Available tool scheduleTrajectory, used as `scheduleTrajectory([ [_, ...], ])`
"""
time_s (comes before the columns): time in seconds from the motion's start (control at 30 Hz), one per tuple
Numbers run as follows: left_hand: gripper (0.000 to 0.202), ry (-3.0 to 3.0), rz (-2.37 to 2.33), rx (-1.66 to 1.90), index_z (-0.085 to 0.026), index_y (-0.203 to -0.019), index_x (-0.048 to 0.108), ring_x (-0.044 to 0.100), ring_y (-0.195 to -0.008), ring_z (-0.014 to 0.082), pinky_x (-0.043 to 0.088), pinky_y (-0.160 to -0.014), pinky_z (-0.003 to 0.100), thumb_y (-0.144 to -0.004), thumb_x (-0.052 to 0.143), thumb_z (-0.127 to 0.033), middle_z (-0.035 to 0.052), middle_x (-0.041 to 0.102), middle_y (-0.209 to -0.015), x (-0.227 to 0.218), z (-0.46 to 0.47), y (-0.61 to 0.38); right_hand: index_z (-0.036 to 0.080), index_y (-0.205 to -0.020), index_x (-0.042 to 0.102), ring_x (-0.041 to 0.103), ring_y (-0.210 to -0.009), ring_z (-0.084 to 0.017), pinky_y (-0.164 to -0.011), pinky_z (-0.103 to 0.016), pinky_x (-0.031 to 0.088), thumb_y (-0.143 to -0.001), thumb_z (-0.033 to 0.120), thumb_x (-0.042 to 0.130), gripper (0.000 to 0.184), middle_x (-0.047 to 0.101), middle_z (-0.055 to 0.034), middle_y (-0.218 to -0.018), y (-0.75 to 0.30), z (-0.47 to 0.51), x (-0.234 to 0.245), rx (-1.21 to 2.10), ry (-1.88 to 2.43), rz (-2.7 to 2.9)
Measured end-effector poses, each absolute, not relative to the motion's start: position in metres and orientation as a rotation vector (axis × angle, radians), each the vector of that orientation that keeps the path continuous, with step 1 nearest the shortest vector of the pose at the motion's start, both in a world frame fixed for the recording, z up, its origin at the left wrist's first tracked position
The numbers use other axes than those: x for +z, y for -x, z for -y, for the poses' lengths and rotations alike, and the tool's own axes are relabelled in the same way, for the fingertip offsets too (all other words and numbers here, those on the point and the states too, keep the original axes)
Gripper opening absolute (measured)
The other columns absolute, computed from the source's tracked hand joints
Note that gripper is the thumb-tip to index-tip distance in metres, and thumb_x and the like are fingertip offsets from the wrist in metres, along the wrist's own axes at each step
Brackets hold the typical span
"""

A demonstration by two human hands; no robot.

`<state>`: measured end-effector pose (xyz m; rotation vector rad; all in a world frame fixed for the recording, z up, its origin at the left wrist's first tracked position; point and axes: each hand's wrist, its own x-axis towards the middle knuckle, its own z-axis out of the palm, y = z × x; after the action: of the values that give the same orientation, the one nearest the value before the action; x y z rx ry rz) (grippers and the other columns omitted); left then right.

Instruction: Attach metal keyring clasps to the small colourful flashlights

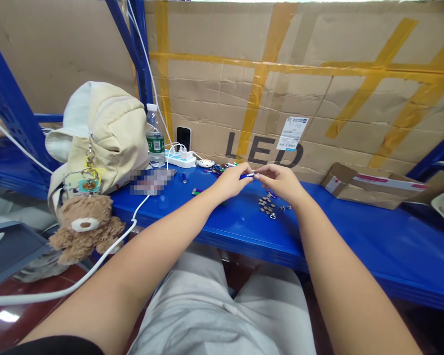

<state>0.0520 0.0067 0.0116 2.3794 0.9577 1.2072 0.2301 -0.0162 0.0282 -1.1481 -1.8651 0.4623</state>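
Both of my hands meet above the blue shelf (355, 236). My left hand (231, 180) pinches a small blue pen-like item (247, 175) by one end. My right hand (279, 181) has its fingertips closed on the other end of that same item. Just under my right hand lies a little heap of small dark metal parts (267, 206). Several more coloured small items (222, 169) lie behind my left hand near the cardboard.
A cream backpack (99, 133) with a teddy-bear charm (84, 227) stands at the left, beside a water bottle (155, 135), a white power strip (182, 158) and a trailing white cable (133, 224). A cardboard wall marked LED (262, 148) backs the shelf; an open flat box (370, 185) lies right.
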Motion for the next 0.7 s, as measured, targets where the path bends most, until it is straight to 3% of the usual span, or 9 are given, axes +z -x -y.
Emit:
scheduleTrajectory([
  [0.2, 0.006, -2.476, -0.952, 1.181, -0.018, -0.089, 0.058, 0.060, -0.090, 0.0177, 0.044, -0.082, 0.030, -0.084, 0.055, -0.018, 0.0032, 0.067, -0.094, 0.0109, -0.0018, -0.0522, 0.016, -0.073, 0.063, 0.046, -0.048, -0.010, -0.047, -0.025, 0.034, -0.066, 0.058, 0.070, 0.043, 0.057, 0.0000, -0.056, -0.2299, 0.0169, 0.0266, 0.482, 1.220, 1.826],
  [0.47, 0.009, -2.746, -0.941, 1.157, -0.018, -0.087, 0.056, 0.061, -0.088, 0.0200, 0.044, -0.077, 0.029, -0.090, 0.048, -0.022, 0.0062, 0.066, -0.092, 0.0075, -0.0015, -0.0512, 0.020, -0.059, 0.044, 0.038, -0.042, -0.007, -0.043, -0.022, 0.026, -0.066, 0.069, 0.064, 0.054, 0.045, 0.0043, -0.044, -0.2285, 0.0171, 0.0234, 0.831, 1.216, 1.811],
  [0.57, 0.005, -2.647, -0.964, 1.187, -0.017, -0.087, 0.056, 0.061, -0.088, 0.0196, 0.044, -0.078, 0.029, -0.088, 0.051, -0.019, 0.0058, 0.066, -0.091, 0.0089, -0.0009, -0.0537, 0.020, -0.061, 0.043, 0.040, -0.044, -0.007, -0.044, -0.022, 0.030, -0.068, 0.067, 0.065, 0.052, 0.046, 0.0044, -0.049, -0.2252, 0.0176, 0.0239, 0.897, 1.167, 1.763],
  [0.7, 0.004, -2.426, -0.960, 1.234, -0.017, -0.087, 0.056, 0.060, -0.088, 0.0175, 0.045, -0.080, 0.030, -0.084, 0.055, -0.016, 0.0038, 0.067, -0.092, 0.0109, -0.0014, -0.0574, 0.019, -0.080, 0.055, 0.048, -0.051, -0.009, -0.048, -0.024, 0.039, -0.070, 0.060, 0.068, 0.044, 0.058, 0.0008, -0.064, -0.2251, 0.0164, 0.0257, 0.715, 1.185, 1.770],
])
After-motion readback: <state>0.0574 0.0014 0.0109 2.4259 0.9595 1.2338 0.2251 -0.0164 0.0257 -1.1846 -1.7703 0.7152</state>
